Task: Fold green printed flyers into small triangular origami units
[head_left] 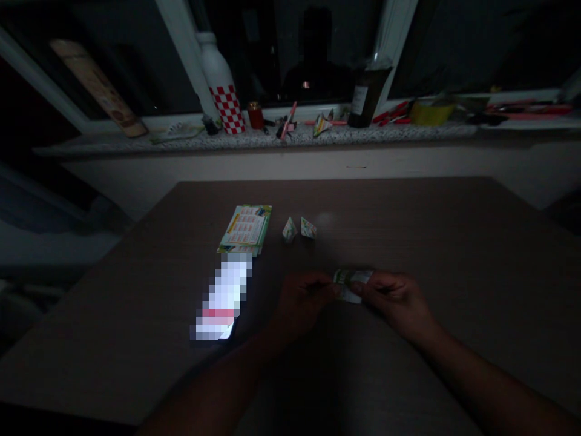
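Note:
Both hands pinch a small folded piece of printed paper (349, 295) just above the brown table. My left hand (305, 303) is closed on its left edge, thumb and finger together. At the right end, my right hand (399, 301) grips the same paper, its thumb lying over the front. Green and white print shows on it; the exact fold is too dark to make out. Beyond the hands stand two small folded paper shapes, one pointed piece (289, 231) and a second piece (308, 228) close beside it.
A stack of printed calendar cards (245, 229) lies left of the folded shapes. Nearer me is a lit phone (222, 297). On the granite windowsill (181, 140) stand a red-checked white bottle (227, 103), a dark bag (363, 100), a tall cylinder (102, 91) and pens.

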`<action>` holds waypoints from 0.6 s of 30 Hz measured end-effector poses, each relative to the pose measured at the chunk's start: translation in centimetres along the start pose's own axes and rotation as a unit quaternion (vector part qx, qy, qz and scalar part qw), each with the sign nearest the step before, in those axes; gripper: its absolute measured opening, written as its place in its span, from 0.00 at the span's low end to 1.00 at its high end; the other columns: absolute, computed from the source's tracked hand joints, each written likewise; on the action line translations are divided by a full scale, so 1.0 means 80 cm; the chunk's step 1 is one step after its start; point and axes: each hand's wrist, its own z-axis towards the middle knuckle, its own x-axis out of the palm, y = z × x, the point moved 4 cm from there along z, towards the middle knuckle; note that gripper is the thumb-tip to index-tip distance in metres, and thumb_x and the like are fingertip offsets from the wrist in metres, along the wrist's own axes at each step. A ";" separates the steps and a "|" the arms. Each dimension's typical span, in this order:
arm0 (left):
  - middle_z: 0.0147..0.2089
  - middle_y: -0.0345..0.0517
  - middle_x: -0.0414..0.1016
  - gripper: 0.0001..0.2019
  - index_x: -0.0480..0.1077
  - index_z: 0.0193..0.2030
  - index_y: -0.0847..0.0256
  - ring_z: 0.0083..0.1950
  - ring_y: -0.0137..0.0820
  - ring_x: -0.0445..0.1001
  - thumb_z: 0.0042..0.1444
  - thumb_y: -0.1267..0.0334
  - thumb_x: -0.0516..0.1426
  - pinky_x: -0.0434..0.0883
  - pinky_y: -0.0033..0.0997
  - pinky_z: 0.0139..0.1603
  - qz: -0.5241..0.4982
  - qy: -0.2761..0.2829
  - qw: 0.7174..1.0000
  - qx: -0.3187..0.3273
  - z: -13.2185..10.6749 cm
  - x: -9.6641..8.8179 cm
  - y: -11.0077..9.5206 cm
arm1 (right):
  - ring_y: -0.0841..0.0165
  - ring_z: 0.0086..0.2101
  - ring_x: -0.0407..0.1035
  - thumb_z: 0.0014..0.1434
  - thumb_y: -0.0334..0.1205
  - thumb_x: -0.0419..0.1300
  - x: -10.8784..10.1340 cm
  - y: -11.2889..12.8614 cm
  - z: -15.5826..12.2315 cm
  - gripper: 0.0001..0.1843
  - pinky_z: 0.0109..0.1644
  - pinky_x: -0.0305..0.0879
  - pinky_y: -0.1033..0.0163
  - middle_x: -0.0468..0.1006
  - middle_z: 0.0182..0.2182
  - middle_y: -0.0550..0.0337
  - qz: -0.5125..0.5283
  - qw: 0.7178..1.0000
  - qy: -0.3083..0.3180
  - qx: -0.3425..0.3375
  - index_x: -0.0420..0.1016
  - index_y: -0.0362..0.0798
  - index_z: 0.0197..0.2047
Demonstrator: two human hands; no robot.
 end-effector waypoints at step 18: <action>0.24 0.40 0.73 0.06 0.76 0.24 0.64 0.28 0.27 0.68 0.42 0.63 0.64 0.62 0.26 0.31 -0.059 -0.004 0.996 -0.072 0.009 -0.002 0.012 | 0.73 0.21 0.63 0.50 0.50 0.66 -0.013 -0.014 0.000 0.15 0.24 0.58 0.68 0.74 0.20 0.61 0.008 0.999 -0.048 0.013 0.79 0.45 0.26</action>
